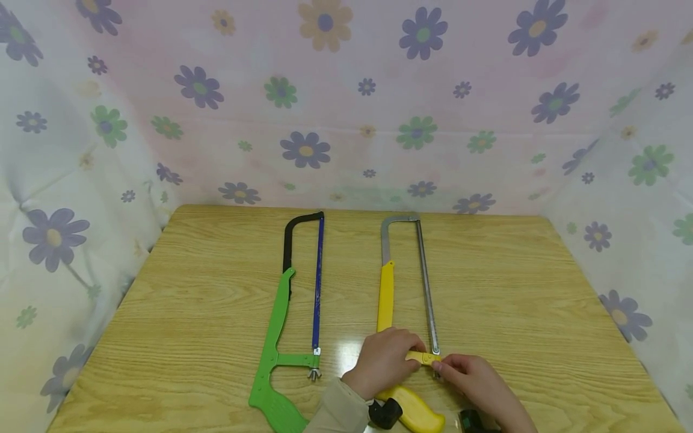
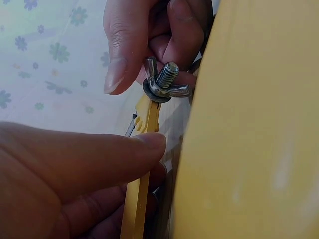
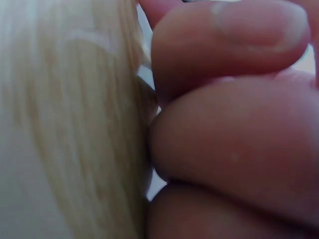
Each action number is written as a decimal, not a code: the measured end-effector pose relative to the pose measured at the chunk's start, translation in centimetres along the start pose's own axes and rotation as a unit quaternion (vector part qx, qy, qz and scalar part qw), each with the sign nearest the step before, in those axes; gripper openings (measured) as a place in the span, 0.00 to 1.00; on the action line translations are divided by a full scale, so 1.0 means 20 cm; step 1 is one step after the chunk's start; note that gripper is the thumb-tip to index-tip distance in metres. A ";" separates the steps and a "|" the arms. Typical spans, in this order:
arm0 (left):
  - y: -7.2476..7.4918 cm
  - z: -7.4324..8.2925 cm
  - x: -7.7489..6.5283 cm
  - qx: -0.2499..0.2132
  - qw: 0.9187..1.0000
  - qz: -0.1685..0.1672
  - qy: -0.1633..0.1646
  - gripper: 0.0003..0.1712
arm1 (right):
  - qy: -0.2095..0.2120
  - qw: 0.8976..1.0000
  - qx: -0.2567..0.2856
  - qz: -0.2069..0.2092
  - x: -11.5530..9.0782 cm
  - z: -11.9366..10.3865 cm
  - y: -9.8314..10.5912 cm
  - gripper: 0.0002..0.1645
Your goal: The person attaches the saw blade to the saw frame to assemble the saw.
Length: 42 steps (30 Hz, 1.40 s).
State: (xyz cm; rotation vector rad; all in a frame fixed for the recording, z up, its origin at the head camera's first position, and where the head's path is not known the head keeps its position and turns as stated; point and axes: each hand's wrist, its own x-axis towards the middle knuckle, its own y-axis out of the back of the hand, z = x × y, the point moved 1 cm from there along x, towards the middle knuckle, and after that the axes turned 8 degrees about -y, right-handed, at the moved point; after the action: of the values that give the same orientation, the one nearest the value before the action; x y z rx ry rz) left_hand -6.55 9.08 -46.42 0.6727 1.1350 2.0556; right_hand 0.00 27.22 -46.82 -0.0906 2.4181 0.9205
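Observation:
A hacksaw with a yellow handle [image 1: 414,409] and grey blade [image 1: 426,285] lies on the table. My left hand [image 1: 387,359] pinches its yellow blade bracket [image 1: 422,357] between thumb and fingers. At the bracket's end is a metal wing nut [image 2: 173,90] on a threaded bolt [image 2: 167,74]. My right hand [image 1: 476,379] has its thumb and curled fingers about this wing nut, holding it. In the right wrist view the curled fingers [image 3: 239,139] fill the right side, hiding the nut.
A second hacksaw, with a green handle [image 1: 276,406] and blue blade [image 1: 319,276], lies to the left. The wooden table [image 1: 189,325] is bordered by flowered cloth [image 1: 346,108] at the back and sides. Black wrist camera parts [image 1: 385,414] hang near the yellow handle.

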 end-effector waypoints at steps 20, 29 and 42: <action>-0.01 0.00 0.00 0.012 1.000 0.002 -0.002 0.11 | 0.014 1.000 0.001 -0.009 0.01 0.02 0.01 0.21; 0.00 0.00 0.00 0.009 1.000 -0.001 0.002 0.11 | 0.027 1.000 -0.002 -0.013 0.01 0.03 0.01 0.20; -0.01 -0.01 0.00 0.005 1.000 0.004 0.002 0.11 | 0.011 1.000 0.015 -0.009 0.00 0.02 0.01 0.20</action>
State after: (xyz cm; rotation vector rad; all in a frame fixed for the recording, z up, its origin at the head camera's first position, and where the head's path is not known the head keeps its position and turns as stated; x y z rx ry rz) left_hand -6.57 9.20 -46.72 0.6793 1.1463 2.0609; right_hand 0.07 27.69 -46.95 -0.1105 2.4467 0.8787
